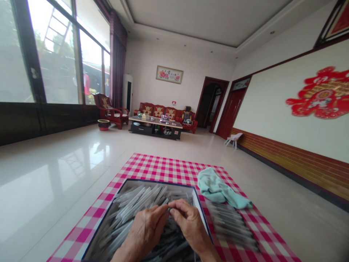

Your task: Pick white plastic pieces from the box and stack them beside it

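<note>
My left hand point(148, 227) and my right hand point(188, 222) meet over a box point(200, 205) with white inner walls and a dark blue rim. Their fingertips pinch close together around a small dark item, too small to make out. Many clear and grey pen-like tubes point(141, 200) fill the box, with darker pieces beneath my hands. To the right of the box, a row of similar tubes with dark ends point(231, 222) lies side by side on the cloth, slightly blurred.
A pink and white checked cloth point(163, 167) covers the table. A crumpled mint-green cloth point(215, 187) lies at its right, touching the row of tubes. Farther off stand a low table point(155, 125), red wooden seats and a small stool point(233, 139).
</note>
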Tool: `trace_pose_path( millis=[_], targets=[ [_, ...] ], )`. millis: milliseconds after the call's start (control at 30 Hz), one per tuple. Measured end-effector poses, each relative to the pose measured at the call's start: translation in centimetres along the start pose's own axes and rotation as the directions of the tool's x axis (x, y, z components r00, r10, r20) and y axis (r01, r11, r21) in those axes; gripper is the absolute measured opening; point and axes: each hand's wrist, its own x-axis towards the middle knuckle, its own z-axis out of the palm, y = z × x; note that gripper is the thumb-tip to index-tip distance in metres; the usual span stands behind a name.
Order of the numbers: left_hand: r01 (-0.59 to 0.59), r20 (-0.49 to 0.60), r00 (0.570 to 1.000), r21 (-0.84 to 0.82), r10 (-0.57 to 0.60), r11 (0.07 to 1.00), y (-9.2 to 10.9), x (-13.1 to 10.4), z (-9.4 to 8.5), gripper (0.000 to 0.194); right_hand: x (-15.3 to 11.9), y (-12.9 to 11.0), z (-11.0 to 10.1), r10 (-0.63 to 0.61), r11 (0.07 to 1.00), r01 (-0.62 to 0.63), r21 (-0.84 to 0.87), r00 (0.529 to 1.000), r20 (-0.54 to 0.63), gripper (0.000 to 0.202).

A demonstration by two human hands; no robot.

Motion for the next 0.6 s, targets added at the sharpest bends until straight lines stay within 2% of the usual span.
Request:
trace_pose_path(
  millis=[200, 367, 500, 600],
  targets=[
    [-0.001, -0.009, 1.000, -0.010, 0.001, 1.000, 0.1, 0.0, -0.1, 0.026, -0.1, -0.3, -0.3, 0.029, 0.999, -0.030, 0.030, 0.998, 0.050, 0.018],
    [0.002, 0.004, 1.000, -0.011, -0.002, 1.000, 0.2, 0.0, 0.0, 0.026, -0.2, 0.4, -0.4, 0.081, 0.995, -0.084, 0.046, 0.995, 0.058, 0.018],
    [-0.001, 0.007, 1.000, -0.016, 0.001, 1.000, 0.2, 0.0, -0.1, 0.026, -0.2, 0.7, -0.6, 0.110, 0.994, -0.112, 0.011, 0.991, 0.078, 0.022],
    [-0.003, 0.002, 1.000, -0.015, 0.003, 1.000, 0.2, 0.0, -0.1, 0.026, -0.2, 0.3, -0.6, 0.072, 0.995, -0.068, -0.068, 0.995, 0.066, 0.024]
  ],
)
